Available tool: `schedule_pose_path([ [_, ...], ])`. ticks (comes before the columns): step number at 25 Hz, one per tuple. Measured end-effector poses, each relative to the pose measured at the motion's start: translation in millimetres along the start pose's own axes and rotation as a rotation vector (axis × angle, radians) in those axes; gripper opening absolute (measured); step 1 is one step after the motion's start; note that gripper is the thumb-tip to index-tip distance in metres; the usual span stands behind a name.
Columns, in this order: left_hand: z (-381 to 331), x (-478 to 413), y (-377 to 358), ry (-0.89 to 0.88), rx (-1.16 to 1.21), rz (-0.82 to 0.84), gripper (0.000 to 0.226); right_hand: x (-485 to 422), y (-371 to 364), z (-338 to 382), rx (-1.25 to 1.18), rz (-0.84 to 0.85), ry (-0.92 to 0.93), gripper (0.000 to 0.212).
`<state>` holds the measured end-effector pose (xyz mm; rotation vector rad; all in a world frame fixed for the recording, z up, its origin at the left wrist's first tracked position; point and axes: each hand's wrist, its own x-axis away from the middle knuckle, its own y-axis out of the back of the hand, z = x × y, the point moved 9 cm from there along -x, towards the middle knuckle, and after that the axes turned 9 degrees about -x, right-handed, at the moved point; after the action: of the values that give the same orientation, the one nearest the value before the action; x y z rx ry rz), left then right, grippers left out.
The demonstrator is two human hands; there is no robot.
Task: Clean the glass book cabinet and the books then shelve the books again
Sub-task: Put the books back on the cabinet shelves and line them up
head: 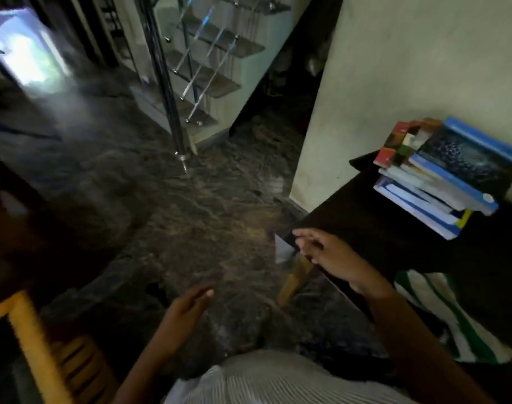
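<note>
Hovering empty with fingers loosely spread, the left hand [187, 304] and right hand [327, 255] hold nothing; the books [441, 176] sit stacked unevenly at the bench's [380, 228] far edge, so a careless grab could spill them.

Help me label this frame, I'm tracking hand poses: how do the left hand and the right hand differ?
The right hand reaches forward over the edge of the dark table; the left hand sits nearer the body, above the floor. The right hand's fingers are spread apart, while the left hand's lie together. Both are open and hold nothing.
</note>
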<state>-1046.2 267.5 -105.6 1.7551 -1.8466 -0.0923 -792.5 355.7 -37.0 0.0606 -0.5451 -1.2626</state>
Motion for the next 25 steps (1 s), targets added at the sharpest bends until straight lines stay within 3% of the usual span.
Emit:
schedule_pose_path([
  [3,-21,-67,33,-0.012,0.042,0.015,0.02,-40,20,34,-0.021,-0.106,0.058,0.022],
  [7,-99,-190,18,-0.13,0.005,0.273,0.023,-68,94,50,-0.04,-0.513,0.083,0.02],
  [11,-205,-285,-40,-0.413,-0.188,0.513,0.018,-68,161,44,-0.13,-0.877,-0.035,0.018],
  [14,-263,-325,-99,-0.418,-0.171,0.726,0.031,-57,186,41,-0.175,-1.111,-0.138,0.018],
  [17,-314,-344,-167,-0.448,-0.184,0.891,0.035,-44,211,47,-0.069,-1.351,-0.212,0.019],
  [22,-377,-342,-253,-0.419,-0.08,1.048,0.037,-57,259,44,0.067,-1.418,-0.346,0.026],
  [25,-400,-346,-294,-0.403,-0.032,1.055,0.042,-71,300,21,0.168,-1.389,-0.497,0.03],
])
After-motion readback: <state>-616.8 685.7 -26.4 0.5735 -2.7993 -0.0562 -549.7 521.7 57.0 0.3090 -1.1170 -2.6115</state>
